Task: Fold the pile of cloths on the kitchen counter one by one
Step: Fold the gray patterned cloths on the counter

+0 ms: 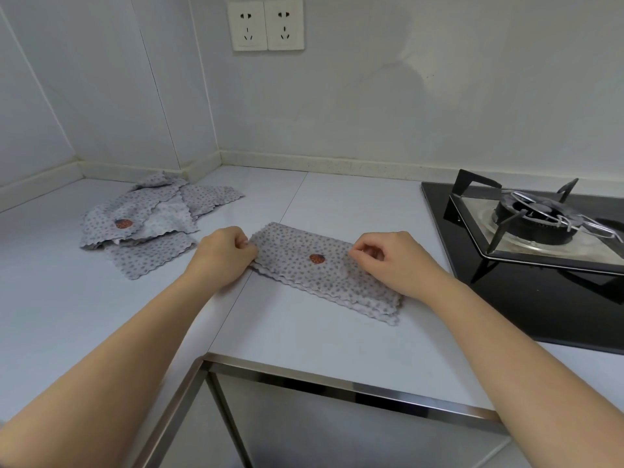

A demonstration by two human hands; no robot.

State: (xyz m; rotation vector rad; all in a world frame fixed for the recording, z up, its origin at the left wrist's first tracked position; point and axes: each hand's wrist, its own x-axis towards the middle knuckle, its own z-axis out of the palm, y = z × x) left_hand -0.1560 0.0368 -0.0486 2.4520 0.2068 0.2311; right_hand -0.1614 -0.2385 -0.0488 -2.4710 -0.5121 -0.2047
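while the pile lies apart on the counter, left hand and right hand each pinch the folded cloth.

Matt fabric cloth (scalloped); glossy black hob.

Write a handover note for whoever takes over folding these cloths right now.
Left hand pinches the left end of the folded cloth. Right hand pinches its top layer just right of the strawberry patch.
The cloth lies as a long strip on the counter, beside the gas hob.
Done: this cloth is folded at least once.
Left: probably another fold here, then the loose pile at back left, one by one.
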